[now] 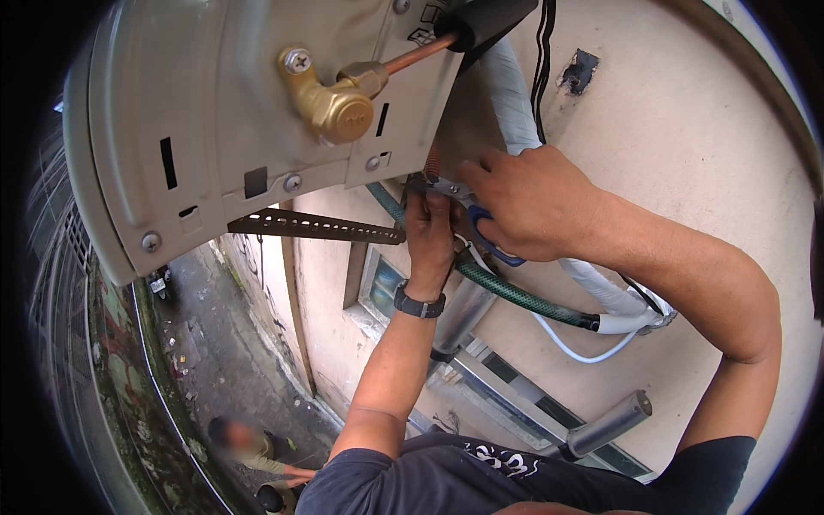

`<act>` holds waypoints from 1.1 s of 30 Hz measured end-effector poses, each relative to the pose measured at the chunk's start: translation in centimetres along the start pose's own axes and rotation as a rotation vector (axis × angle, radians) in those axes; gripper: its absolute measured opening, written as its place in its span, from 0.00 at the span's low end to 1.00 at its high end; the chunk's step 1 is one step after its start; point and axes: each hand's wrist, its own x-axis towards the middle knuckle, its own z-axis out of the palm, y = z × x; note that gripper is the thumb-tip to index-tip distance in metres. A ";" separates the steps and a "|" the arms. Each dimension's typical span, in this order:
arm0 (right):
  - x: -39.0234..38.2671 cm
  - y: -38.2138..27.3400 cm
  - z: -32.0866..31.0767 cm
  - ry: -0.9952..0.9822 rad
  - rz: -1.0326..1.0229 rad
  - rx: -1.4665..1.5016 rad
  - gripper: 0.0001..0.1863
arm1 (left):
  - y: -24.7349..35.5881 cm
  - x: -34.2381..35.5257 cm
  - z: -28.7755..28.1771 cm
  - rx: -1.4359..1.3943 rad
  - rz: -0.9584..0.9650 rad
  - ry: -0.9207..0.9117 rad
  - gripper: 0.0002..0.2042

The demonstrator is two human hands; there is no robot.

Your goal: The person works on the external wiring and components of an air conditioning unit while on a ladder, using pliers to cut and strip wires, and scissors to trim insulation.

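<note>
My right hand [549, 202] is closed on a pair of blue-handled scissors [478, 216], whose metal part points left towards my other hand. My left hand [429, 227], with a dark watch on its wrist, pinches something dark just under the edge of the beige outdoor air-conditioner unit [215, 120]; fingers hide most of it. An orange-brown ribbed piece [433, 161] shows right above those fingertips. Behind the hands runs a green braided hose [528, 293], ending in a white-wrapped section at the right. A white-wrapped pipe bundle [512, 94] passes behind my right hand.
A brass valve [343, 116] with a copper pipe [421, 54] juts from the unit. A perforated metal bracket [313, 226] sits below it. Metal pipes [609, 423] and a window [382, 287] line the wall. Far below, people [249, 446] are in an alley [223, 343].
</note>
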 end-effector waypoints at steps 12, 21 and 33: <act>-0.4 -1.5 0.2 -0.008 0.219 0.173 0.19 | 0.9 1.1 0.1 0.173 0.024 0.063 0.14; -0.5 -1.5 -0.1 -0.039 0.241 0.278 0.21 | 0.9 1.8 -0.2 0.282 0.137 0.050 0.18; -1.3 -1.1 2.2 -0.060 0.377 0.597 0.28 | 0.5 0.7 -0.9 0.356 0.133 0.013 0.11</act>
